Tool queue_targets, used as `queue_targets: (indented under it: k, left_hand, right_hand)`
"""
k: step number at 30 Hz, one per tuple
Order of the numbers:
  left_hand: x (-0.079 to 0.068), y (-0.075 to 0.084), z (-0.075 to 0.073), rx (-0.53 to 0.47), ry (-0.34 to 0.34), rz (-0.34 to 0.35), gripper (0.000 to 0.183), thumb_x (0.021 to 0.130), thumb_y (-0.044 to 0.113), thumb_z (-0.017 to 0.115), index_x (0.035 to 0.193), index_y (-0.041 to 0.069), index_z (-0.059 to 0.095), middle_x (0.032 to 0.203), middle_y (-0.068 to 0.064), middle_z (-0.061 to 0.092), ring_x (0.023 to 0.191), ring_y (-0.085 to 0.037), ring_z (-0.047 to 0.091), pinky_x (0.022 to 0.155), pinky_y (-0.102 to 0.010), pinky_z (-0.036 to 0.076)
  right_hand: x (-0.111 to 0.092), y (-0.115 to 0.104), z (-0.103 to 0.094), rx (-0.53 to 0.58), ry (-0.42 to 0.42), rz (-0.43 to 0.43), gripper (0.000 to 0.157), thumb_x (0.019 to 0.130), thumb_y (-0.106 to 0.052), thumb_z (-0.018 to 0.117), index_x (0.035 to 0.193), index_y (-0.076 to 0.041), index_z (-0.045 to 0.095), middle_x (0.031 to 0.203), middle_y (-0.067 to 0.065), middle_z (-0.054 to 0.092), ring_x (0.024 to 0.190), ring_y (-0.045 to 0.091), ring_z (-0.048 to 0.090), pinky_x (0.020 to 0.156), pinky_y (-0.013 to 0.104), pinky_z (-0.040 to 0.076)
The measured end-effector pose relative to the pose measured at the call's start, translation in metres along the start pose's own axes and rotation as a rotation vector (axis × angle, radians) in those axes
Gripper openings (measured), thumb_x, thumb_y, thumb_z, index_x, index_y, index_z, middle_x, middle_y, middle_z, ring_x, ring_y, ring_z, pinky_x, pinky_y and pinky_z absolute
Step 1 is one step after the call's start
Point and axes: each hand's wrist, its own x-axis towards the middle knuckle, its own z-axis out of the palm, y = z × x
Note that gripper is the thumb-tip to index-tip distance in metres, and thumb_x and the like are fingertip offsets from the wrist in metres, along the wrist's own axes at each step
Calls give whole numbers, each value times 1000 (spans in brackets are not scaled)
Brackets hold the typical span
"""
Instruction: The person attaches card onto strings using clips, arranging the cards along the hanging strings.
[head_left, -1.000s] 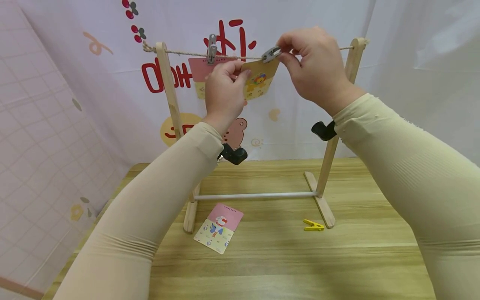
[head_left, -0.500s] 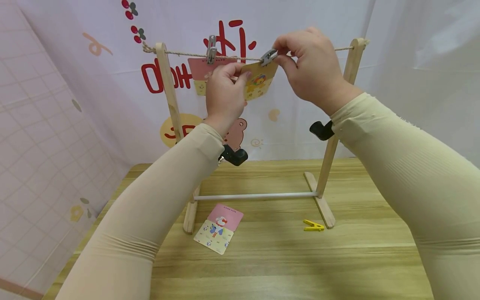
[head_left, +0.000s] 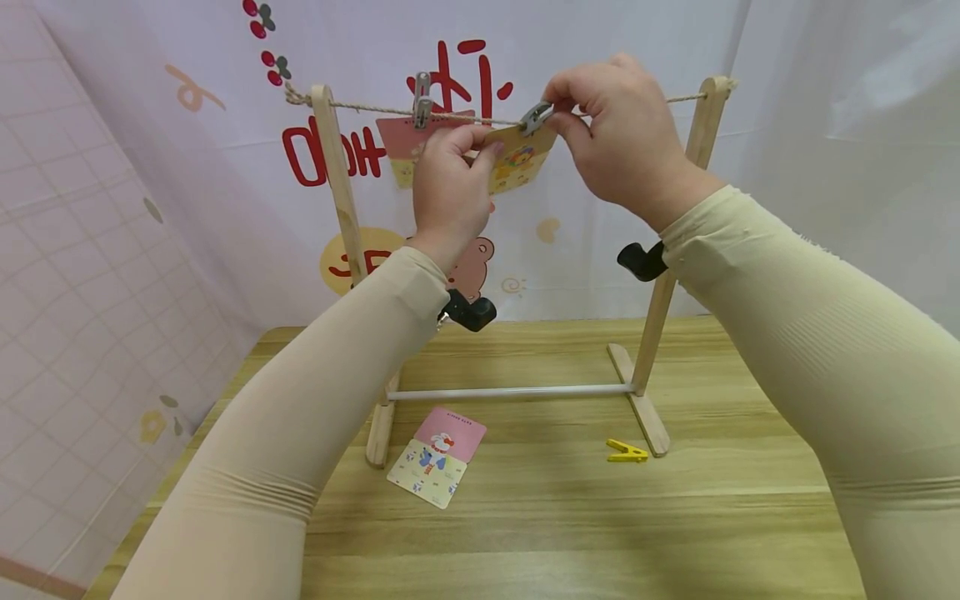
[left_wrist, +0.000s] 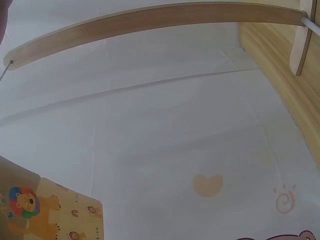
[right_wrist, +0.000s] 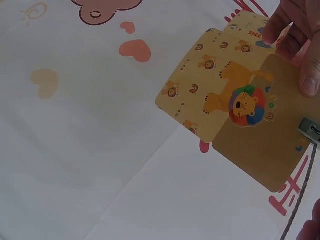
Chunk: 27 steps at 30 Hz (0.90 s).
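Thumb and fingers of my left hand (head_left: 453, 179) pinch the upper left part of a brown and yellow lion card (head_left: 519, 171), held up against the twine line (head_left: 678, 98). A grey clothespin (head_left: 536, 119) sits over the card's top edge at the twine, and my right hand (head_left: 618, 137) pinches its outer end. The right wrist view shows the lion card (right_wrist: 240, 110) tilted, with the clothespin (right_wrist: 309, 131) at its top edge. Left of it hangs a pink and yellow card (head_left: 397, 137), partly hidden by my left hand, under another grey clothespin (head_left: 422, 102).
Two wooden posts (head_left: 335, 167) on feet carry the twine, and a white rod (head_left: 517, 392) joins them low down. On the wooden table (head_left: 555, 525) lie a pink and yellow rabbit card (head_left: 438, 457) and a yellow clothespin (head_left: 627, 451). A printed cloth (head_left: 570, 275) hangs behind.
My right hand has shifted slightly left with the grey clothespin, whose angle has changed. The lion card's lower edge has risen a little. My left hand keeps its pinch almost in place.
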Motion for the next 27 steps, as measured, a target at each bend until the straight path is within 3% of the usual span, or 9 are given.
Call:
queue_targets:
  k: [11,19,27]
  left_hand:
    - [-1,-2,1,14,16,11,27,104,31,68,126,19,77,128,0,63,94,-11,61,69,-23,56]
    - [-1,-1,1,39,21,25,26,103,31,68,124,18,78,129,-1,63,96,-12,58,76,-22,52]
    - [-2,-2,1,34,11,19,26,103,31,69,123,19,79,130,0,61,92,-11,58,70,-22,54]
  right_hand:
    - [0,0,1,-14,-25,-13,19,106,-16,63,112,-1,75,112,13,78,100,32,58,90,38,34]
    - [1,-2,1,-21,-50,-7,18,106,-14,62,113,-1,74,113,13,78,100,33,58,92,40,34]
    - [1,-3,1,-29,-69,6,18,106,-12,61,114,-1,73,113,13,78,101,32,56,94,40,34]
